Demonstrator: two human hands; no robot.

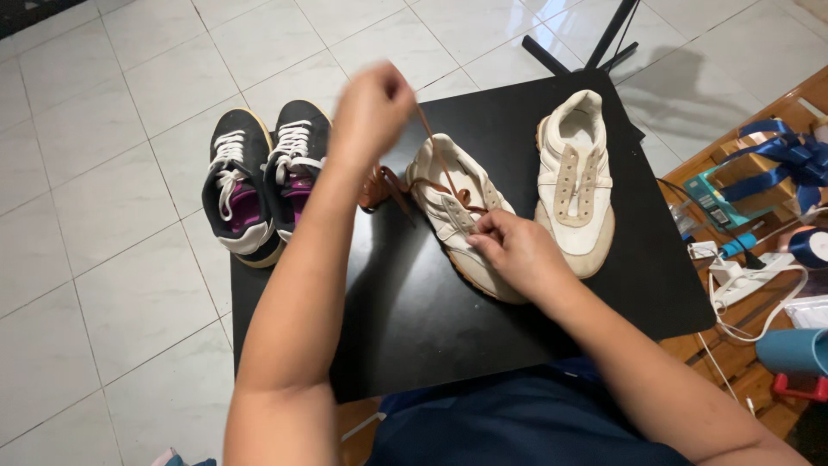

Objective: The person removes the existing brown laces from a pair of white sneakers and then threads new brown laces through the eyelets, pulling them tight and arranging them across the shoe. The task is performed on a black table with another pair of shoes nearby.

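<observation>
Two cream sneakers lie on a small black table (414, 319). The nearer sneaker (448, 198) has a brown lace (435, 160) partly threaded through its eyelets. My left hand (373, 108) is raised above the table, pinching the lace's free end and pulling it taut upward. My right hand (513, 250) rests on the sneaker's near end, fingers pinched at the lace by the eyelets. More brown lace (379, 185) lies bunched beside the shoe. The other cream sneaker (576, 177) sits to the right with no lace in it.
A pair of black sneakers with white laces (263, 177) stands on the tiled floor at the table's left edge. At the right are a box with blue ribbon (772, 164), white cables (746, 280) and a teal cylinder (793, 349). A black stand's legs (595, 47) are behind the table.
</observation>
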